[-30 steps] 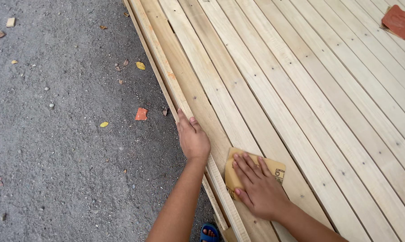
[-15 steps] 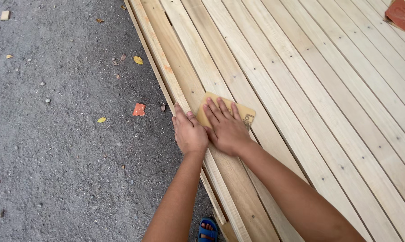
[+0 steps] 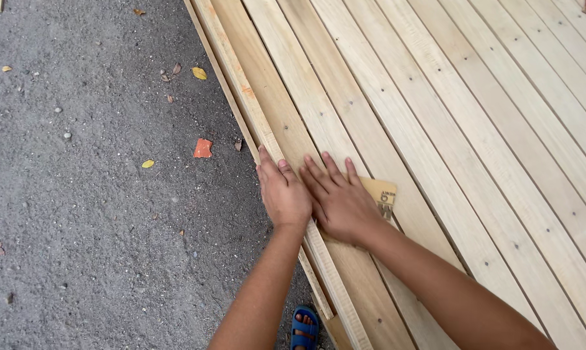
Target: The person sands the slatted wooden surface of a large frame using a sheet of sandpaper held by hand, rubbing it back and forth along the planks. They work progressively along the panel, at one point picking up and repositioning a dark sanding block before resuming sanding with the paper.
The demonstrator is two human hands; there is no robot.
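outdoors, right hand (image 3: 341, 201) fingers flat pressing sandpaper (image 3: 380, 193) onto slatted planks (image 3: 474, 142); left hand (image 3: 283, 194) fingers flat alongside.

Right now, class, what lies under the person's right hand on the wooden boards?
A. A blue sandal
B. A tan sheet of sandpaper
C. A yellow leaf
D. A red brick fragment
B: the right hand lies flat on a tan sheet of sandpaper, whose corner sticks out past the fingers on a wooden board, while the left hand rests beside it on the edge strip.
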